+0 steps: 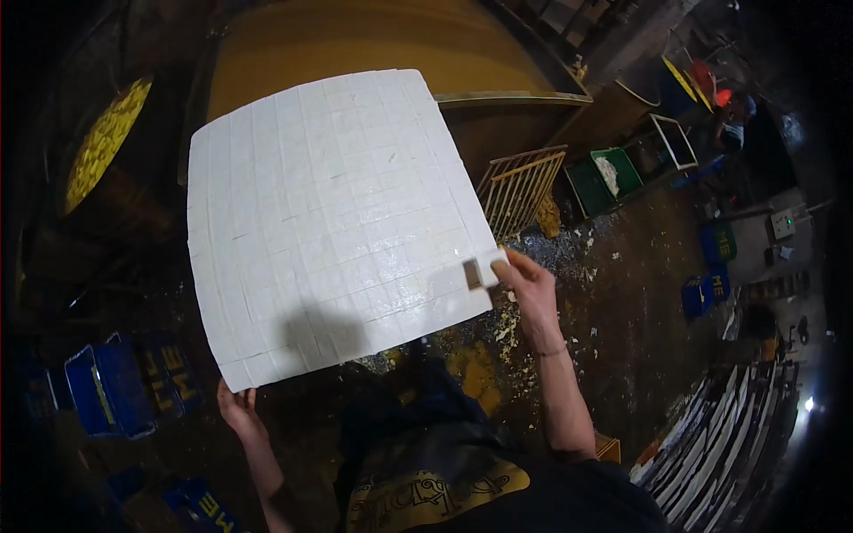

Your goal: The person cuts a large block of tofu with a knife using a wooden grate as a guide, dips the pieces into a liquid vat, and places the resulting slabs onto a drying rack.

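A large white slab (320, 220), cut by thin lines into a grid of small blocks, spans the space in front of me. My left hand (243, 414) grips its near left corner from below, with most of the fingers hidden underneath. At the near right edge my right hand (533, 286) holds the slab, its thumb on top against a white block (492, 268). Beside that block a small rectangular gap (472, 274) shows a brown surface. Shadows fall across the slab's near part.
Beyond the slab stands a large wooden-edged vat or table (373, 33). A slatted wooden rack (523, 190) and a green bin (603, 180) are to the right; a container of yellow pieces (106, 146) and blue crates (110, 393) are left. A person (736, 120) is far right. Scraps litter the floor (620, 293).
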{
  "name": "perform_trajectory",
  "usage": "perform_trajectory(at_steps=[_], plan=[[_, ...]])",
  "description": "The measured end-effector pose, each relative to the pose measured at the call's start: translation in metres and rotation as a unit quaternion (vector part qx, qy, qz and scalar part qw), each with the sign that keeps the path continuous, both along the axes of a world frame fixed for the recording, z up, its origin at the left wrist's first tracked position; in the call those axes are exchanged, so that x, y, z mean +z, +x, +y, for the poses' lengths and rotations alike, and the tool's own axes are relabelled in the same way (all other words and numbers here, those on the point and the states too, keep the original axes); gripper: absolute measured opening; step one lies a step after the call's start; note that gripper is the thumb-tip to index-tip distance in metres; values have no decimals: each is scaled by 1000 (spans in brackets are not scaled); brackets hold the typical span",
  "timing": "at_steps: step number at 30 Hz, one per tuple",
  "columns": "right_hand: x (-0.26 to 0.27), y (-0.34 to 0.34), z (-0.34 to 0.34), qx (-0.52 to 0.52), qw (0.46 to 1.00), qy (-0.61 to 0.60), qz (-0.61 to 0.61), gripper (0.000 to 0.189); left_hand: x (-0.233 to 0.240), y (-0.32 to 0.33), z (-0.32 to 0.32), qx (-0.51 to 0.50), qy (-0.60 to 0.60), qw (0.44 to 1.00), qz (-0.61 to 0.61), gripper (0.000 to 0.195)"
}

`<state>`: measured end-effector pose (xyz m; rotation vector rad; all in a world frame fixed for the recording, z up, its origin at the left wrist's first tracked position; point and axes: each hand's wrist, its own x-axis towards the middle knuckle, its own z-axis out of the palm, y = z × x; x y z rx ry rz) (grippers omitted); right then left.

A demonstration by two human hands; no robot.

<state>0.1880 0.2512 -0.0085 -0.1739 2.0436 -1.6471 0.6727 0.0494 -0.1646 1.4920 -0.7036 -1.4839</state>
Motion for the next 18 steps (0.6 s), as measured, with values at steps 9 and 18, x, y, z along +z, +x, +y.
perform_trajectory(at_steps=[9, 18], plan=[[-167, 22, 7, -113, 894, -365, -233, 38, 7, -45, -22, -78, -50, 951, 296, 53], [-144, -7, -30, -23, 879, -436, -191, 46, 66, -84, -74, -124, -72, 911, 385, 49]])
